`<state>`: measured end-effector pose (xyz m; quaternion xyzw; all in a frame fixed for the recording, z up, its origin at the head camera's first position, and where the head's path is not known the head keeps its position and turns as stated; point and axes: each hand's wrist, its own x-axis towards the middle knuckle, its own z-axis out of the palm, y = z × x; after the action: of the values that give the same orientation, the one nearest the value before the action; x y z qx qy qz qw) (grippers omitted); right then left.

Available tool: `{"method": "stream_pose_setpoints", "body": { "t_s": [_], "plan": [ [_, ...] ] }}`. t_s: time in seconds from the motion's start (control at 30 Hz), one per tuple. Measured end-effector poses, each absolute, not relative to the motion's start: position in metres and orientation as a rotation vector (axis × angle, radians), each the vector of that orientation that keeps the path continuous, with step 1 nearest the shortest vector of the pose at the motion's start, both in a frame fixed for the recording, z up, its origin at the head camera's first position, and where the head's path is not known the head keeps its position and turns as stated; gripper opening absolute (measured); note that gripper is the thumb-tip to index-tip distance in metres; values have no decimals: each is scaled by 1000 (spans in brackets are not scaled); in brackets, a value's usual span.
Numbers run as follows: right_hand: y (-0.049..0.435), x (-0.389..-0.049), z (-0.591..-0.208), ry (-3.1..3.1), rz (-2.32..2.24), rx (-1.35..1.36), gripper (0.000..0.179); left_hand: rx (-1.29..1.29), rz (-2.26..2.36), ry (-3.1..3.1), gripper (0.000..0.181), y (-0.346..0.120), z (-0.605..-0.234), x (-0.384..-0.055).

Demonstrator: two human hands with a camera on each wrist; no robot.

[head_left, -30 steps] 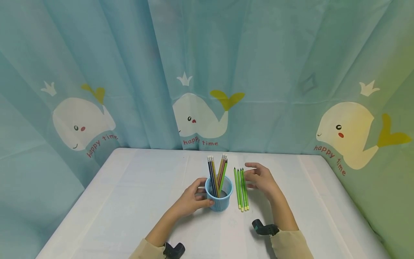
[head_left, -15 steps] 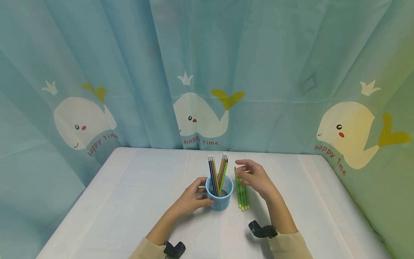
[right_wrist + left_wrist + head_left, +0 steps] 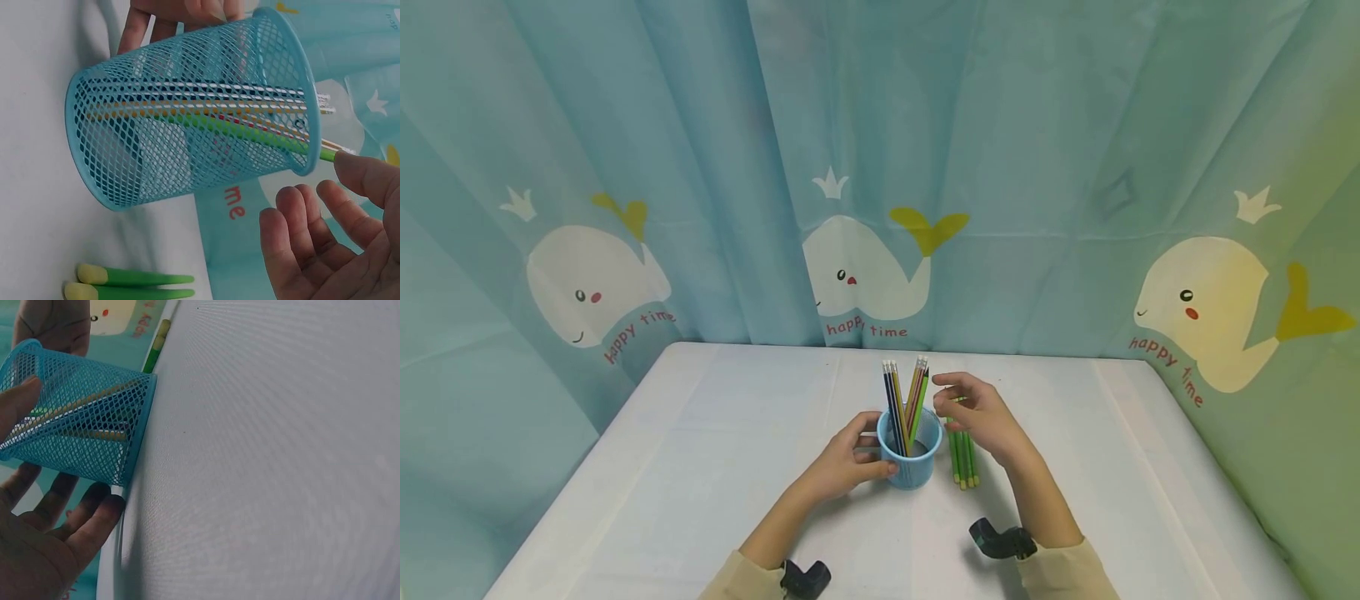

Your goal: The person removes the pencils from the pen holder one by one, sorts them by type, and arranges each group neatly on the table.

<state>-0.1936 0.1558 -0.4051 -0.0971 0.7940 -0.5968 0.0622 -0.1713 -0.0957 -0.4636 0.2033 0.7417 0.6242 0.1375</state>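
A light blue mesh pencil cup (image 3: 912, 473) stands on the table, holding several pencils (image 3: 894, 408) with their eraser ends up. Among them leans one green pencil (image 3: 920, 402) with its dark point up. My left hand (image 3: 844, 468) holds the cup from the left, thumb on the near side and fingers on the far side. Just right of the cup's rim is my right hand (image 3: 988, 418), fingers loosely bent and apart. In the right wrist view its thumb (image 3: 369, 178) overlaps the green pencil's upper end; contact is unclear. Beneath that hand lie several green pencils (image 3: 962, 463), their upper parts hidden.
The table (image 3: 715, 467) has a white cover. A blue curtain (image 3: 1037, 167) with printed whales hangs behind it and at the sides. Dark curved devices sit on both wrists, the left one (image 3: 806, 578) and the right one (image 3: 1000, 540).
My right hand has moved left from beside the loose green pencils, over them, to the cup's right rim. My left hand and the cup have stayed put.
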Motion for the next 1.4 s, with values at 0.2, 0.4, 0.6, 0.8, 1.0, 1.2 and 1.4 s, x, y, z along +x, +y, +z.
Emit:
{"method": "stream_pose_setpoints", "body": {
  "t_s": [0.2, 0.4, 0.6, 0.8, 1.0, 1.2, 1.4],
  "plan": [
    [150, -192, -408, 2437, -1775, -325, 41, 589, 1804, 2142, 71, -95, -464, -172],
    [147, -192, -409, 2446, -1757, -351, 39, 602, 1800, 2148, 71, -95, -464, -172],
    [147, -192, -410, 2456, -1754, -368, 33, 606, 1800, 2147, 70, -95, -464, -172],
    [147, -191, -409, 2459, -1762, -373, 29, 599, 1802, 2144, 70, -95, -463, -171],
    [147, -190, -408, 2449, -1775, -350, 24, 599, 1800, 2138, 70, -95, -463, -171],
    [147, -191, -408, 2439, -1781, -378, 23, 607, 1809, 2127, 70, -96, -461, -170],
    [148, -191, -407, 2432, -1781, -372, 22, 607, 1808, 2134, 69, -96, -462, -170]
  ]
}}
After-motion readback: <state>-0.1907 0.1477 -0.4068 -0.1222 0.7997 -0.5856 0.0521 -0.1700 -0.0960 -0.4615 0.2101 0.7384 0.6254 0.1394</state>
